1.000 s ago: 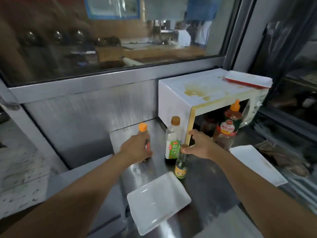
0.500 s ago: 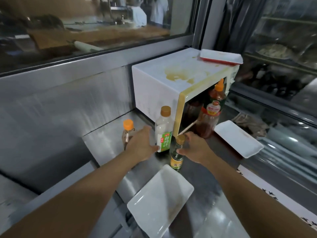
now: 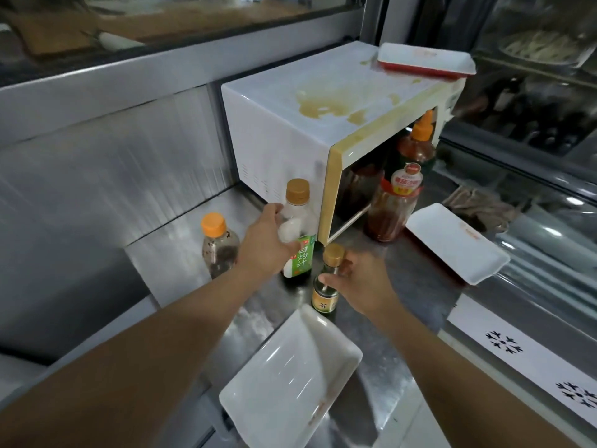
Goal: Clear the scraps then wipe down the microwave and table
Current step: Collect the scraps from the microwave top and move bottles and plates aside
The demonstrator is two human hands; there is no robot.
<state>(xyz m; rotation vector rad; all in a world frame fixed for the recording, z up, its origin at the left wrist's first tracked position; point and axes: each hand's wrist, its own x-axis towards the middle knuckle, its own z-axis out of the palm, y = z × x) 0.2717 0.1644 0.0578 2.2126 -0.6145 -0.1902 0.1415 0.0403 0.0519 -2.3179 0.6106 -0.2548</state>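
A white microwave stands at the back of the steel table, with a brown spill on its top. My left hand grips a tall bottle with a green label beside the microwave's left front corner. My right hand holds a small brown-capped bottle just in front of it. An orange-capped bottle stands free to the left of my left hand.
A big sauce bottle stands in front of the microwave's opening. White trays lie at the near edge, at the right and on the microwave top. A grey rag lies behind the right tray.
My left hand let go of the orange-capped bottle and moved right onto the green-label bottle. My right hand stayed on the small bottle. The view shifted right and closer.
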